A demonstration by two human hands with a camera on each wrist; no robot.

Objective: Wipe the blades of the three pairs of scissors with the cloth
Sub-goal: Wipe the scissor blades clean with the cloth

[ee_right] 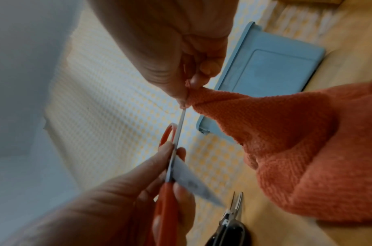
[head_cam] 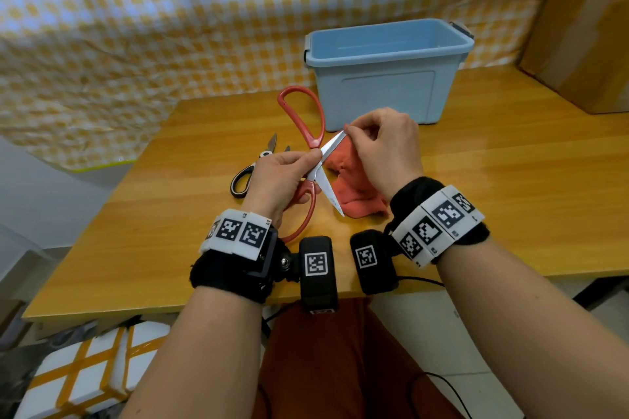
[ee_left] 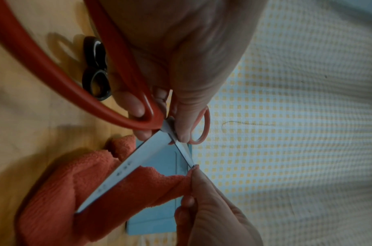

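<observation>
Red scissors (head_cam: 315,160) sit spread in my left hand (head_cam: 277,180), gripped at the pivot; my right hand (head_cam: 381,146) pinches cloth (head_cam: 354,187) over one blade's tip. Pulling carelessly could nick fingers.

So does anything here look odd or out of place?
Only two pairs show: the red-handled scissors, held wide open by the left hand while the right hand pinches the orange cloth on one blade, and black-handled scissors lying on the table.
</observation>
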